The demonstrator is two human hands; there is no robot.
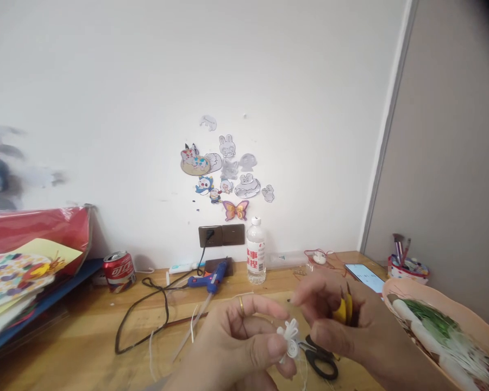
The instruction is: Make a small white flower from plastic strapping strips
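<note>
Between the thumb and fingers of my left hand (250,339) is a small white knotted cord flower (290,341), with loops on top and a tight spiral at its front. My right hand (342,326) is just right of it, curled round a small yellow-handled tool (344,308) whose two narrow dark prongs point up. The tool's lower part is hidden in the palm, so I cannot make out its exact kind. Right thumb and forefinger are apart, near the flower without touching it. Below the hands lie scissors (324,365) with black handles, partly covered.
A blue glue gun (212,279) with a black cable lies behind my left hand. Nearby stand a water bottle (256,252) and a red can (119,270). Papers (28,277) are stacked left. A phone (365,278) and a peach tray (452,304) of cords are right.
</note>
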